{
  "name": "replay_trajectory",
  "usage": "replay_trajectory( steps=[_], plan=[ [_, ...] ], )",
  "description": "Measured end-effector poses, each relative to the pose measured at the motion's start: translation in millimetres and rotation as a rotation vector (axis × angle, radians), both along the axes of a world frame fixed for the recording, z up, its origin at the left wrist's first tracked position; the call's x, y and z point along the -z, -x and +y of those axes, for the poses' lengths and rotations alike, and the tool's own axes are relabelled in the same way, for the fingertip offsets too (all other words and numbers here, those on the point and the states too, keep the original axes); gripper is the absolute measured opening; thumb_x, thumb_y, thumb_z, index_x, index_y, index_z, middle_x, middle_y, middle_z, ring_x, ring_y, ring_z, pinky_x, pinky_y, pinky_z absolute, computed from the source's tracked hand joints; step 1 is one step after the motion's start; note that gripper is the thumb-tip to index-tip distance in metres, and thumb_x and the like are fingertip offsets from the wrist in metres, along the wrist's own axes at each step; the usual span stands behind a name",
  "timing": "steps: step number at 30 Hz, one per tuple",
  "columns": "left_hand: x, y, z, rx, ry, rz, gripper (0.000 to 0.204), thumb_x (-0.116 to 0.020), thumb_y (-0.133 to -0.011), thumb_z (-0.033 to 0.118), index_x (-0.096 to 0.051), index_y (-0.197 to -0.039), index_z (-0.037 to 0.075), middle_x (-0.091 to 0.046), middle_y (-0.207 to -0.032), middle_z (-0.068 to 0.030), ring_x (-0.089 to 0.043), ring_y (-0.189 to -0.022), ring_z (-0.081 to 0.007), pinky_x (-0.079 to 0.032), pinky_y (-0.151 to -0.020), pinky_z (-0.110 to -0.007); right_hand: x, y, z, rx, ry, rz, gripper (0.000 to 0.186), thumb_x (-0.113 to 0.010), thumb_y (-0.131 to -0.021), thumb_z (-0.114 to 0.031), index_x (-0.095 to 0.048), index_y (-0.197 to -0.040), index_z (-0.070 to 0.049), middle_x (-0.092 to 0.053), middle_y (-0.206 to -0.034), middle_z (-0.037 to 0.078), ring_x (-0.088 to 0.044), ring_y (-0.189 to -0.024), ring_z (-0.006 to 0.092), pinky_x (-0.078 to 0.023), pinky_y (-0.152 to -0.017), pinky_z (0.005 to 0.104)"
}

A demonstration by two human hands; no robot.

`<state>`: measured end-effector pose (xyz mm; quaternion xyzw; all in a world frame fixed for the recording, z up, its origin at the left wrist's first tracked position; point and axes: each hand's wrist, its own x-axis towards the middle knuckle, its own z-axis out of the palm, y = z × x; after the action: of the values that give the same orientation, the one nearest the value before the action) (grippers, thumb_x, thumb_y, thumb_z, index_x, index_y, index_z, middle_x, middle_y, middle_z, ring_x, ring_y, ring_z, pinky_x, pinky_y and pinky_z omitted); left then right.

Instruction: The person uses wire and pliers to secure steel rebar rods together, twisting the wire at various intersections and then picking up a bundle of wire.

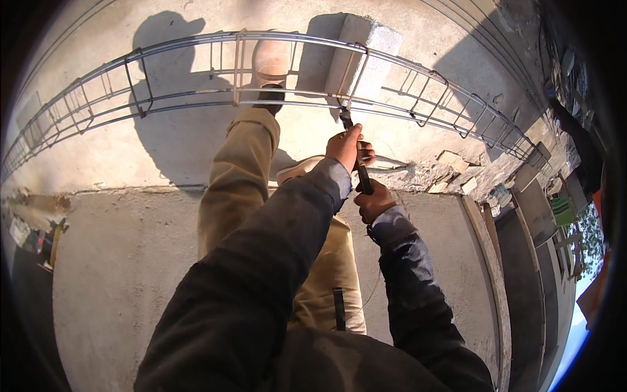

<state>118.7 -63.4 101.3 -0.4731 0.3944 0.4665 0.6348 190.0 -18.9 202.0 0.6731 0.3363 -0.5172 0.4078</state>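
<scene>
A long steel rebar cage (236, 72) with square stirrups stretches across the far side in a curve. Dark-handled pincers (345, 117) reach up to its near lower bar, their jaws at the foot of a stirrup. My left hand (344, 150) is closed around the upper part of the handles. Lower down, my right hand (376, 204) grips the handle end. A pale concrete block (382, 55) stands under the cage just beyond the jaws. Thin wire (392, 163) lies close to my right hand; whether the jaws bite on wire is too small to tell.
My foot in a dark sock and shoe (271, 68) extends under the cage. Broken tile or brick pieces (450, 163) lie to the right, near a long wooden board (486, 261). More steel rods (480, 32) run at the far right.
</scene>
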Motion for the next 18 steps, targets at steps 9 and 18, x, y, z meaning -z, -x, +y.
replay_trajectory(
  steps=[9,18],
  plan=[
    [2.7,-2.4,2.6,0.001,-0.106,-0.039,0.029,-0.067,-0.082,0.023,-0.048,-0.069,0.006,-0.044,-0.055,0.0,-0.044,-0.045,-0.0133,-0.043,-0.043,-0.032,-7.8,-21.9,-2.9,-0.446,-0.242,0.38,0.058,-0.067,-0.074,-0.033,-0.04,-0.111,0.003,-0.061,-0.083,0.017,-0.062,-0.077,0.0316,-0.049,-0.068,0.0414],
    [14.4,-17.9,-5.7,-0.272,-0.352,-0.052,0.03,-0.066,-0.082,0.032,-0.045,-0.08,0.01,-0.042,-0.062,0.0022,-0.043,-0.055,-0.0088,-0.041,-0.054,-0.026,7.5,-53.7,-6.7,1.158,0.441,0.478,0.026,-0.052,-0.089,-0.024,-0.043,-0.111,-0.014,-0.046,-0.089,0.002,-0.038,-0.058,0.0116,-0.032,-0.051,0.0243]
  ],
)
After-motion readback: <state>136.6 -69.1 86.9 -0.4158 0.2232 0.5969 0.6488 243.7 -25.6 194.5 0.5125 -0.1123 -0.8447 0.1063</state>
